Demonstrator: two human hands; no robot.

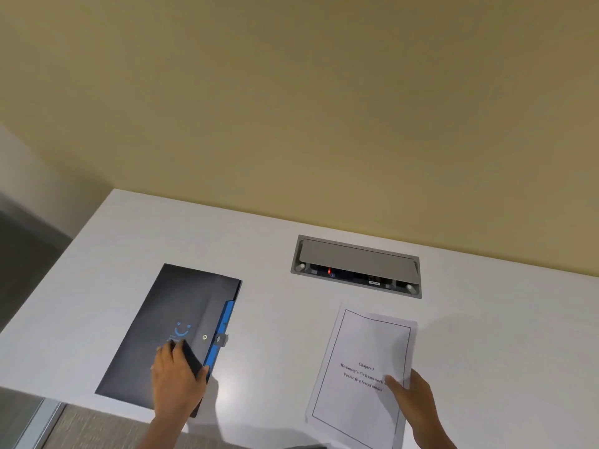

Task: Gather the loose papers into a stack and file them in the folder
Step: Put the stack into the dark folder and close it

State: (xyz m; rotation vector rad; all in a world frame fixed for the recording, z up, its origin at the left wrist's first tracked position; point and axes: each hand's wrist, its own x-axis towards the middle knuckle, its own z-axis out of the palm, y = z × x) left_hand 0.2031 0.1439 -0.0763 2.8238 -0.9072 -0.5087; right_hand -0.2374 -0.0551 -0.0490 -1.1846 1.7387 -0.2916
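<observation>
I see a white desk (pixel 275 254) against a yellow wall (pixel 291 92). The dark folder (pixel 168 325) lies flat at the desk's left front, its near corner reaching the desk edge. A blue strip (pixel 220 338) runs along its right side, beside a small snap (pixel 204 337) and a grey tab (pixel 221 339). A blue smile mark (pixel 182 330) is printed on the cover.

My left hand (pixel 176 380) rests on the folder's near right part, fingers curled over the flap edge by the blue strip; it looks like a grip on that edge, though blur hides how firm it is.

The papers (pixel 359 374) lie in a rough stack at the right front, well apart from the folder, with one sheet behind peeking out at the top right. The top page carries a thin border and some centred text.

My right hand (pixel 411 400) touches the stack's right edge, thumb on top of the page; the fingers below are hidden, so I cannot tell whether it pinches the sheets.

Behind the papers, a grey cable box (pixel 356 265) sits sunk into the desk, its lid partly raised.
</observation>
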